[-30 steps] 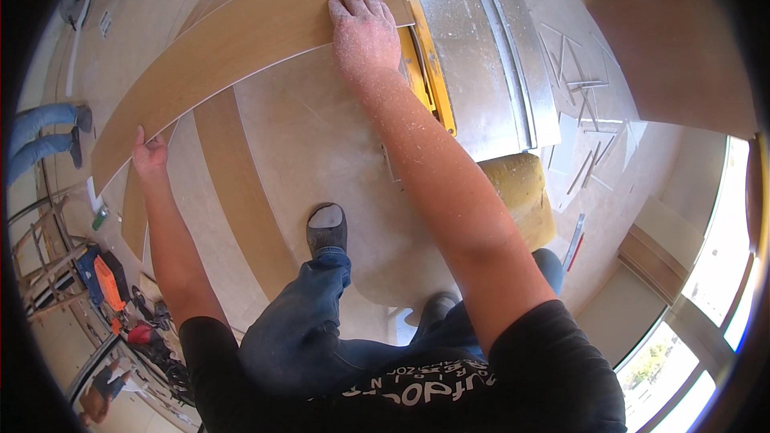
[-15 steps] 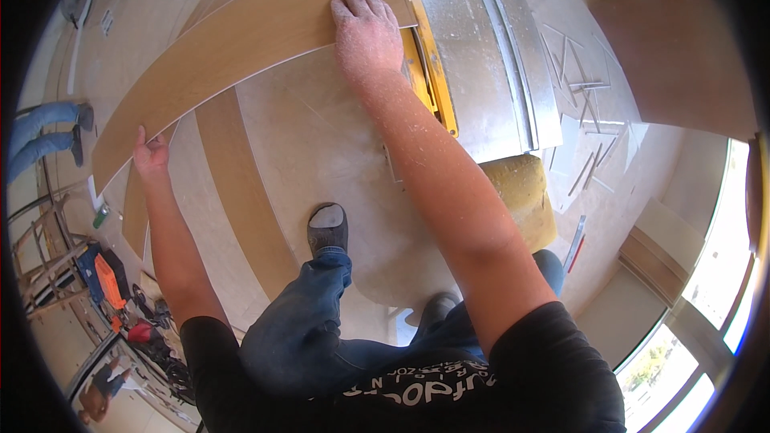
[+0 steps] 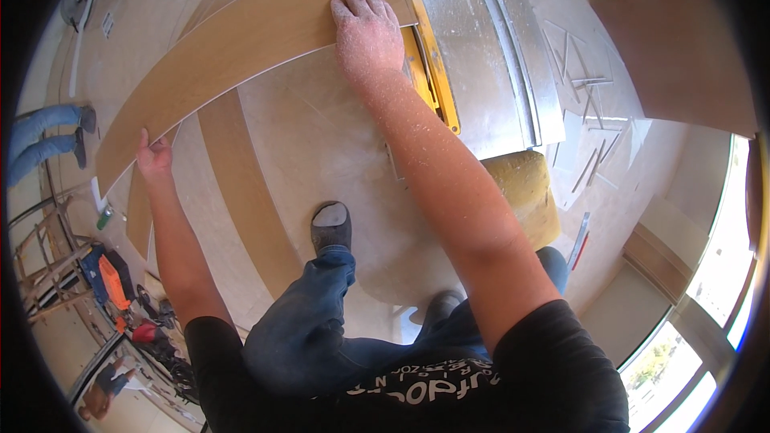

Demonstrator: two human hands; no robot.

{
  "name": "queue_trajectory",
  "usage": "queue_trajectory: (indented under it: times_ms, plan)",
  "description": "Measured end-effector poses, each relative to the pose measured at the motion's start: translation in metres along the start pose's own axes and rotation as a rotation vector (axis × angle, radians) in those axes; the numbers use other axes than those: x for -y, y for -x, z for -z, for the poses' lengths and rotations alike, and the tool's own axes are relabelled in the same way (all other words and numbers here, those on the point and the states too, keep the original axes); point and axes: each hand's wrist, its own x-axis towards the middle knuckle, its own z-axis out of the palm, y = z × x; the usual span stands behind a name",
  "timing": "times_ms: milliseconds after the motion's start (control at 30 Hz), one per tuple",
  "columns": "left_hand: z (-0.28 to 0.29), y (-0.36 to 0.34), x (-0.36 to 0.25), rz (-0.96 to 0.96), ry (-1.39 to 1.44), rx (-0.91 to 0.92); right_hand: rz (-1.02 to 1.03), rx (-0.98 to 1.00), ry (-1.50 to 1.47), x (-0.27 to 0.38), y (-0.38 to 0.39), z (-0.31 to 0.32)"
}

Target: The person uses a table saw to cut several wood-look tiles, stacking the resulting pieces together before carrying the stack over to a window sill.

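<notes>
A long wood-coloured laminate board (image 3: 257, 40) with a pale edge reaches from the far middle toward the left. My left hand (image 3: 155, 156) grips its near edge toward the left end, thumb on top and the other fingers hidden underneath. Near the opposite end, my right hand (image 3: 367, 32) lies on the board's upper face, fingers slightly apart and dusted with white. That end rests by a yellow slotted frame (image 3: 433, 60) on a dusty metal machine table (image 3: 481, 96), which looks like a table saw. No blade shows.
More wood-coloured boards (image 3: 245, 184) lie on the floor below. A yellow padded block (image 3: 525, 196) stands beside my right leg. Thin offcut strips (image 3: 592, 104) litter the floor at right, near a large brown panel (image 3: 678, 48). Another person's jeans-clad legs (image 3: 48, 140) are at far left.
The view has shifted very slightly. My left hand and the board's left end appear a little farther right; both hands keep their places on the board.
</notes>
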Motion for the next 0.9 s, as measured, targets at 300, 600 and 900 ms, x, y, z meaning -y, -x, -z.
queue_trajectory:
  times_ms: [300,600,900]
  plan:
    - [-0.008,0.014,0.008,-0.011,0.026,0.013,0.003,0.008,0.011,-0.004,0.004,-0.001]
    - [-0.001,0.015,0.005,-0.002,0.024,0.009,0.024,-0.02,0.0,-0.005,0.008,-0.001]
    - [-0.002,0.023,0.001,-0.009,-0.007,-0.004,0.033,-0.026,-0.005,-0.003,0.011,0.004]
